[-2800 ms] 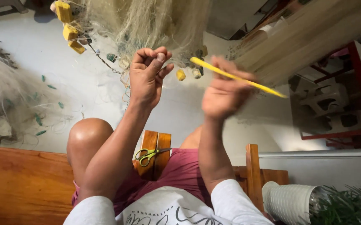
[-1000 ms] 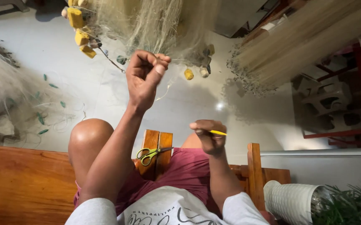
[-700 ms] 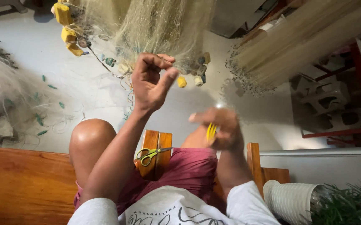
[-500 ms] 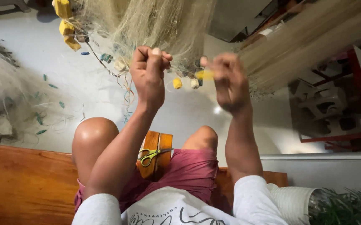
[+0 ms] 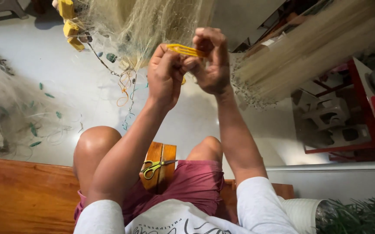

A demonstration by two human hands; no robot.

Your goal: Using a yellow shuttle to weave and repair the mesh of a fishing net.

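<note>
A seated person is mending a net. The right hand is pinching a yellow needle; the left hand is gripping mesh. Keeping the mesh taut and both hands close would probably tighten the knot cleanly.

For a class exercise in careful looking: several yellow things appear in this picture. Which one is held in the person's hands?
The thin yellow netting needle, pinched between the left hand and right hand. The blocky yellow floats hang on the net, untouched.

Both hands raised, touching; left hand and right hand pinching.
</note>
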